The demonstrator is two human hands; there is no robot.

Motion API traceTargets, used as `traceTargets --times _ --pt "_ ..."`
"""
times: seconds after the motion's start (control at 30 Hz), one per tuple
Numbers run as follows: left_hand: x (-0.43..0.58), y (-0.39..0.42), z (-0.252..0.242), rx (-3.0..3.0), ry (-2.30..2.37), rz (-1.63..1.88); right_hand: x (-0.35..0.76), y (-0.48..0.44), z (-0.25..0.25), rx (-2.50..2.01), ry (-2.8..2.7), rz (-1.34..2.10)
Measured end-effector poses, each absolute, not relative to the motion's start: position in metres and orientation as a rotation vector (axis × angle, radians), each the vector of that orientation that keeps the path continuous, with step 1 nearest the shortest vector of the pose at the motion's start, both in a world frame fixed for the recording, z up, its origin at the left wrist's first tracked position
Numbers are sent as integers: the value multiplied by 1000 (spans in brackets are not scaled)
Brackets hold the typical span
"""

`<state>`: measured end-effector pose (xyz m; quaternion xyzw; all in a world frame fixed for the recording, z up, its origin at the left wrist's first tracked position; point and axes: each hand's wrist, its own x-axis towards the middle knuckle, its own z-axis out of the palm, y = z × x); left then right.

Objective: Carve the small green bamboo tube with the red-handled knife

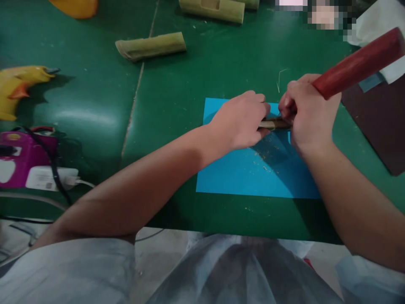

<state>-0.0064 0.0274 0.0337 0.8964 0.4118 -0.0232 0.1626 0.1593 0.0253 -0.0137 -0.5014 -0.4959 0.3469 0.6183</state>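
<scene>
The person leans over a green table (95, 97), both forearms reaching in from the near edge. Their left hand (242, 120) pinches a thin strip (274, 124) between thumb and fingers above a blue sheet (221, 175), and the strip's left end is lost behind those fingers. The right hand (311, 112) is closed around a tool with a thick red handle (360, 63), which slants up and away to the right. The tool's working end is buried in the fist, so I can't tell its shape. It seems to meet the strip's right end, though the curled fingers cover the very spot. The strip looks like wood or bamboo. Crumbs of shavings (265, 162) lie scattered on the sheet, partly in shadow, and the right forearm covers the sheet's near right corner.

Farther back lies a bamboo piece (152, 46), whole in view; beyond it a notched bamboo tube (211, 10) is clipped by the top edge, with another partly hidden behind it. On the left, a yellow glue gun (19, 90) loses its rear to the frame, and only the lower part of an orange-yellow object (79, 7) shows above. A purple box (38, 147) sits nearer, crossed by a black cable and partly covered by a white adapter (47, 178). To the right, a dark brown board (379, 122) runs out of sight.
</scene>
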Motion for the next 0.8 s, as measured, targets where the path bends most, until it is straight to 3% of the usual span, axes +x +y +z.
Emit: traceTargets --times 0.37,0.8 --pt "-9 29 24 2584 1172 84 159 22 -14 -1215 -1137 740" --pt "-9 29 28 2609 1187 -36 161 32 -5 -1296 -1116 843"
